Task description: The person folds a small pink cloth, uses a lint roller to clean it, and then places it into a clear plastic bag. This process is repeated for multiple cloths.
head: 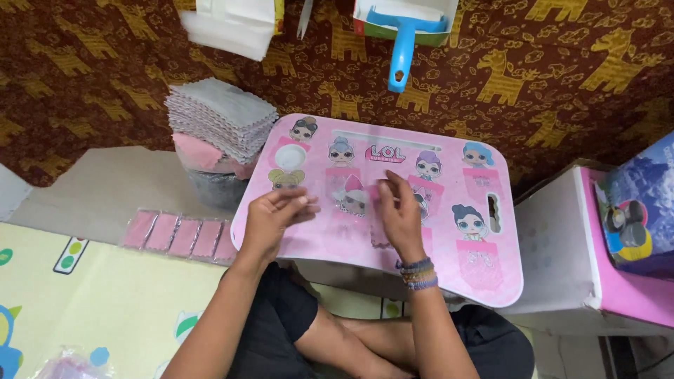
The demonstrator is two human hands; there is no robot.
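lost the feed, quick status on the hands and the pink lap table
Left hand and right hand flat on pink lap table, fingers on something clear, hard to tell. Cloth stack off to the left, apart.
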